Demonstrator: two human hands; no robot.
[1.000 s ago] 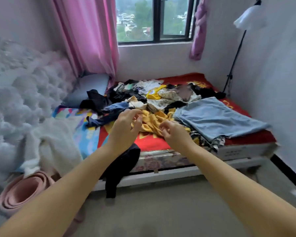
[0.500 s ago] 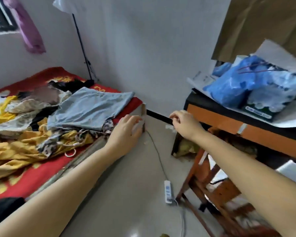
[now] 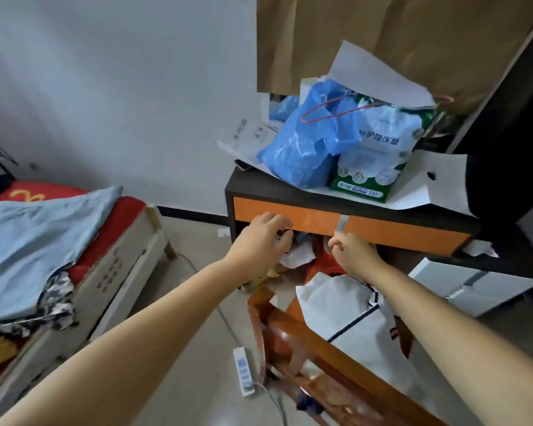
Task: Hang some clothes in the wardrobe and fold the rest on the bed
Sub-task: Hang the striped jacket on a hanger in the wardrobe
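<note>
The bed (image 3: 117, 272) lies at the left with a light blue garment (image 3: 34, 241) spread over its red cover, and patterned and yellow clothes at its edge. A white garment with dark trim (image 3: 351, 318) lies on a wooden chair (image 3: 293, 342) at lower right. My left hand (image 3: 262, 238) reaches out in front of the orange drawer front (image 3: 382, 229), fingers loosely bent, holding nothing. My right hand (image 3: 348, 250) hovers just below that drawer, fingers curled, and nothing shows in its grip. No wardrobe is in sight.
A dark desk (image 3: 243, 186) carries a blue plastic bag (image 3: 308, 142), a green-and-white pack (image 3: 373, 167) and papers. Crumpled paper (image 3: 296, 256) lies under it. A power strip (image 3: 243, 373) with its cable crosses the floor. A white box (image 3: 471, 284) stands at the right.
My view has swung right, from the clothes pile on the bed to the desk and chair. Both hands left the yellow garment and now reach toward the space under the orange drawer.
</note>
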